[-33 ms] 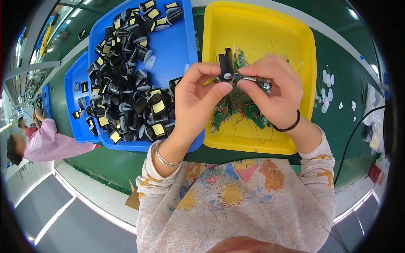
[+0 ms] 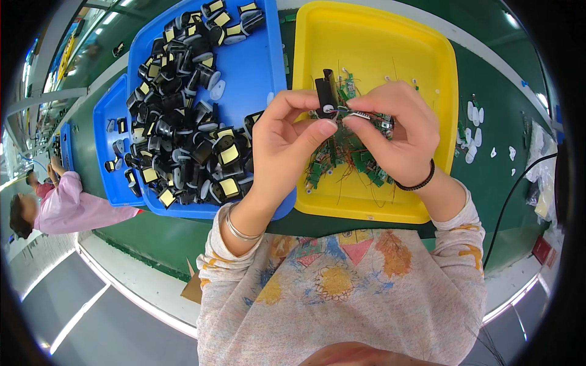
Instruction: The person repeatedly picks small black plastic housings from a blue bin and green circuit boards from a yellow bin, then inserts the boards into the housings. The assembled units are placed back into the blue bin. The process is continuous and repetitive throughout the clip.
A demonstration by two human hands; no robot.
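Above the yellow tray (image 2: pixel 436 183), my left hand (image 2: pixel 282 137) pinches a black plastic housing (image 2: pixel 325 93) between thumb and fingers. The housing stands roughly upright, with a small whitish round piece at its lower end. Close on its right, my right hand (image 2: pixel 400 119) grips a small circuit board (image 2: pixel 361 114) between thumb and forefinger. The board's near end meets the housing's lower end; whether they are joined I cannot tell. Below both hands, a heap of green circuit boards (image 2: pixel 366 161) with thin wires lies in the yellow tray.
On my left, a large blue tray (image 2: pixel 253 67) holds many black housings (image 2: pixel 174 94) with pale yellow pads. A smaller blue tray (image 2: pixel 110 177) adjoins it. White oval pieces (image 2: pixel 470 146) and clear plastic bags (image 2: pixel 540 155) lie at right, near a black cable (image 2: pixel 503 210). A person (image 2: pixel 67 204) sits far left.
The black housing's top has tilted very slightly to the left in my left hand. Both hands keep their grip.
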